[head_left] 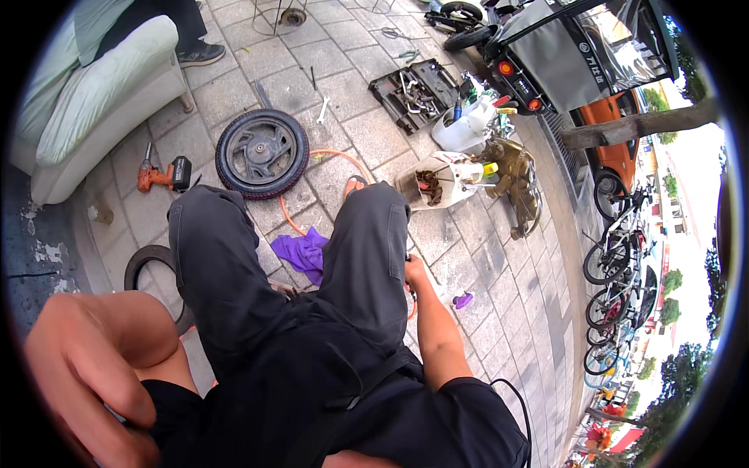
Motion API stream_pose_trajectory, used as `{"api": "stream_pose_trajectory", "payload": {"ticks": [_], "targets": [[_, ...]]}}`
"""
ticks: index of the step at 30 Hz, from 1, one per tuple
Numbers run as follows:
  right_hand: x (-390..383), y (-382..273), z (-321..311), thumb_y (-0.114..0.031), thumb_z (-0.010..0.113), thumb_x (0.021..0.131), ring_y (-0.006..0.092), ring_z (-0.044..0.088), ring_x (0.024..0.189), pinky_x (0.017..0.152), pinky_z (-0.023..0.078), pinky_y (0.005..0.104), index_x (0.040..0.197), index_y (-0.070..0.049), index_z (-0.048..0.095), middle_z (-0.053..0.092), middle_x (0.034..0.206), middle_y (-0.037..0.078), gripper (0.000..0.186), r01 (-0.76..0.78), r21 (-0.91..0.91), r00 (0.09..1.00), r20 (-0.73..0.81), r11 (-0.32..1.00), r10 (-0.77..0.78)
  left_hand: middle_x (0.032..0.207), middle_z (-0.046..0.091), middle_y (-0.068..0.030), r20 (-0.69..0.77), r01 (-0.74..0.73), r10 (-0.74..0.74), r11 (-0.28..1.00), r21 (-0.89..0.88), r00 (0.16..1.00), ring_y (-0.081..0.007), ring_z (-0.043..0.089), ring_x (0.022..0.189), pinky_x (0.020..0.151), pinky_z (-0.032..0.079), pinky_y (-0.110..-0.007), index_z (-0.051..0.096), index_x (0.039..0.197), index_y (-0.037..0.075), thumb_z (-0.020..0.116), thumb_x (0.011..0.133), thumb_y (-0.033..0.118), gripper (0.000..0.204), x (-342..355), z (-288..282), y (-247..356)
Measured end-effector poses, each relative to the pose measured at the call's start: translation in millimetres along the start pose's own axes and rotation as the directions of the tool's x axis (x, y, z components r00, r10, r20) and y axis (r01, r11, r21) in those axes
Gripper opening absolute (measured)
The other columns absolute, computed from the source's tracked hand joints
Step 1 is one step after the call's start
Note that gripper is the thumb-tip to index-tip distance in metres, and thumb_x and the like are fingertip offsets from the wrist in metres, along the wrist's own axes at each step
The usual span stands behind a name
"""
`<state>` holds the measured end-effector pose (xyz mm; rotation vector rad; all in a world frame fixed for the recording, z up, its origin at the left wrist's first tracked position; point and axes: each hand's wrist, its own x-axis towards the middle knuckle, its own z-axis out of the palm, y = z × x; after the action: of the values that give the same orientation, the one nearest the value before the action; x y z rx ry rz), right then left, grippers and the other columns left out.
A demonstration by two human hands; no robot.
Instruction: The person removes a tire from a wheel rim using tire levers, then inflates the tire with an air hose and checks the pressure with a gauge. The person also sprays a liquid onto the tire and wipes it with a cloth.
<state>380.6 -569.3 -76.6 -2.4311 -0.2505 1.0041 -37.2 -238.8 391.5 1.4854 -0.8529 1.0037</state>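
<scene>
My right hand [413, 274] hangs beside my right knee, its fingers curled round something dark that my leg mostly hides. A bit of orange hose [413, 308] shows just below it. My left arm is bent sharply at the lower left, and its hand is out of view. In front of my knees a small wheel with a black tyre [295, 178] lies flat on the paving. The orange hose passes beside this wheel. A purple cloth [303, 251] lies on the ground between my legs.
An orange cordless drill [162, 173] and a loose tyre [142, 261] lie to the left. A spanner [323, 111], open toolbox [413, 93], white jug [462, 131] and purple object [463, 300] are ahead and right. Someone's shoe [201, 54] is beside the pale armchair [109, 93].
</scene>
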Motion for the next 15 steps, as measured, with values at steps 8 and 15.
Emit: {"api": "stream_pose_trajectory", "payload": {"ticks": [8,15], "targets": [[-13,92,50,-0.032,0.074,0.087,0.0408,0.073,0.113,0.093,0.056,0.0456,0.131,0.005,0.068,0.074,0.116,0.030,0.058,0.135,-0.144,0.977,-0.146,0.980,-0.156,0.079,0.055,0.0018,0.026,-0.055,0.054,0.998,0.010,0.998,-0.0115,0.048,0.060,0.054,0.032,-0.029,0.072,0.118,0.014,0.073,0.092,0.033,0.033,25,55,48],[-41,146,57,-0.034,0.074,0.087,0.0428,0.070,0.119,0.097,0.055,0.0454,0.134,0.004,0.067,0.073,0.120,0.031,0.061,0.122,-0.278,0.992,0.017,0.953,-0.122,0.077,0.055,0.0025,0.063,-0.092,0.095,0.995,-0.043,0.994,-0.0108,0.048,0.057,0.051,0.031,-0.029,0.074,0.114,0.016,0.074,0.090,0.030,0.028,32,72,53]]}}
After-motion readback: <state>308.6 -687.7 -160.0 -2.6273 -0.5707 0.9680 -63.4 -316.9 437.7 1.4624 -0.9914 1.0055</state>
